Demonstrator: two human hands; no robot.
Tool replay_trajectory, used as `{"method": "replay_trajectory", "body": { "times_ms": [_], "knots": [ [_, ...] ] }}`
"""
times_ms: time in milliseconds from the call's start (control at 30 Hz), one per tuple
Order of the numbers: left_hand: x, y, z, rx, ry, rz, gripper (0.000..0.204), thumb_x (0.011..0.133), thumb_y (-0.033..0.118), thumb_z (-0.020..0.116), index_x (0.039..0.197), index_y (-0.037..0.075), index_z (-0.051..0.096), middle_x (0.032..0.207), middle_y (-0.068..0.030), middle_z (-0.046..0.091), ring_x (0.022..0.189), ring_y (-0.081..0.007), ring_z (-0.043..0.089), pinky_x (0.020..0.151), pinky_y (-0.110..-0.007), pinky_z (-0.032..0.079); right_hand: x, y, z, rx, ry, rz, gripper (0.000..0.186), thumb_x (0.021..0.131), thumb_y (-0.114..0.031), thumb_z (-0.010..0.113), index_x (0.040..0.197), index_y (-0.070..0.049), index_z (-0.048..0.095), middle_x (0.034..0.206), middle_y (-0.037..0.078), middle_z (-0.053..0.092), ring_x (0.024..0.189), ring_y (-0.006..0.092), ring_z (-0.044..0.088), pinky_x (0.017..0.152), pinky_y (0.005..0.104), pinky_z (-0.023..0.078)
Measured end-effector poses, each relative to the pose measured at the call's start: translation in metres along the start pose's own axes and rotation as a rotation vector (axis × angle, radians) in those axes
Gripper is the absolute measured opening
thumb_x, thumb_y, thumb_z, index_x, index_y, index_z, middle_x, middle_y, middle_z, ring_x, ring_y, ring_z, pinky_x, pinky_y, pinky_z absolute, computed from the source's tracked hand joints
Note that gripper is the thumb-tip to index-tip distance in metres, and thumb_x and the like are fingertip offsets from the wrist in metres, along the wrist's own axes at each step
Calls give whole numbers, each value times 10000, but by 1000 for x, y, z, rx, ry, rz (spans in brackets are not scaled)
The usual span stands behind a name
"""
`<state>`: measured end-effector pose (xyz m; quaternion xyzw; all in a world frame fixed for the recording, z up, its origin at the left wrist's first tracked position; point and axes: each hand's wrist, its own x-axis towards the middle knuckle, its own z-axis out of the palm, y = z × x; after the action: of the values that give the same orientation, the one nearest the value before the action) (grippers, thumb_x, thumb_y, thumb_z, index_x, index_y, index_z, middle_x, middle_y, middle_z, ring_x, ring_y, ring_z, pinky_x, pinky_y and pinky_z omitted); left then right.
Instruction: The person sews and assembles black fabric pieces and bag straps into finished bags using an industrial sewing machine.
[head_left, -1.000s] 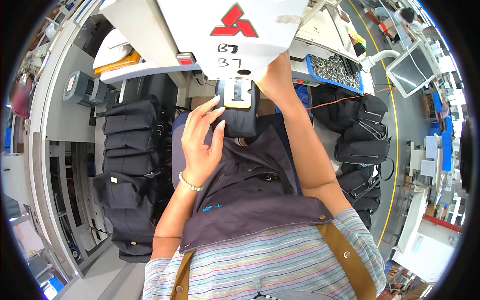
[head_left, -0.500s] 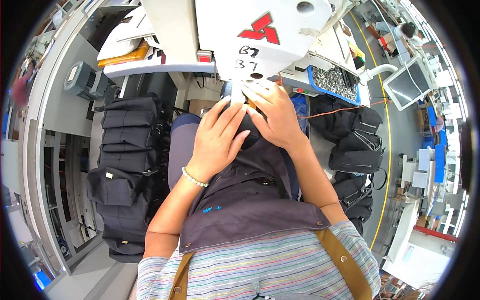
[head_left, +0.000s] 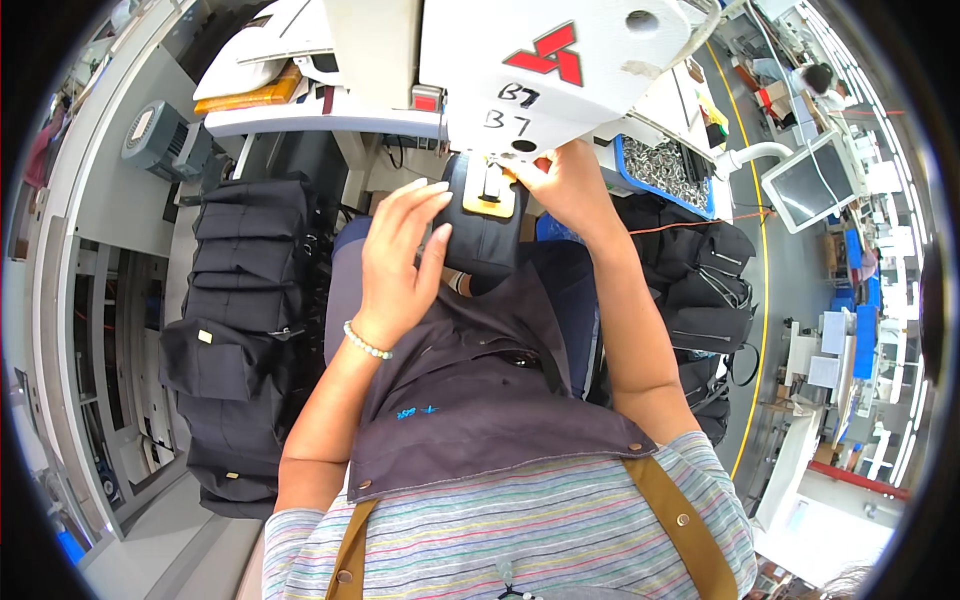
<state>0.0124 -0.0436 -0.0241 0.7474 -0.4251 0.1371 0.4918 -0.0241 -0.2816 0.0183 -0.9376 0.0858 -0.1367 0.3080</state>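
Under the white head of a sewing machine [head_left: 560, 100] lies a black fabric bag piece [head_left: 487, 242]. A yellow plate with a slotted metal part [head_left: 489, 196] rests on its upper face. My left hand [head_left: 400, 260] stands at the piece's left side, fingers stretched out and thumb apart. Its fingertips are at the edge of the black fabric; whether they touch it is unclear. My right hand [head_left: 575, 195] reaches in at the right below the machine head, thumb toward the top of the yellow plate. Its other fingers are largely hidden, so what they hold does not show.
Stacked black bags [head_left: 250, 260] stand at the left, beside a grey motor [head_left: 158, 142]. More black bags [head_left: 712, 300] hang at the right. A blue tray of metal rings [head_left: 665, 175] sits on the table right of the machine, with a screen [head_left: 812, 180] on an arm farther right.
Both hands lay together over the piece earlier. My left hand has drawn back left and my right hand has shifted right, uncovering the yellow plate. The whole view has shifted slightly.
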Motion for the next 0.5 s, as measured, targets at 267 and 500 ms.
{"method": "replay_trajectory", "body": {
  "times_ms": [267,500],
  "knots": [
    [4,-1,4,-12,-59,63,346,902,37,636,1245,-10,646,1293,-136,635,1263,-371,542,1040,-448,450,2,7,5,105,37,-50,306,839,-268,736,784,28,684,624,169,593,551,287,529,559,371,418],
    [8,6,16,199,-153,182,369,876,118,699,1212,-26,654,1256,-127,626,1307,-358,501,1005,-465,451,12,14,0,86,-33,-75,297,814,-288,750,867,5,739,684,179,653,578,293,573,586,370,444]
  ]
}}
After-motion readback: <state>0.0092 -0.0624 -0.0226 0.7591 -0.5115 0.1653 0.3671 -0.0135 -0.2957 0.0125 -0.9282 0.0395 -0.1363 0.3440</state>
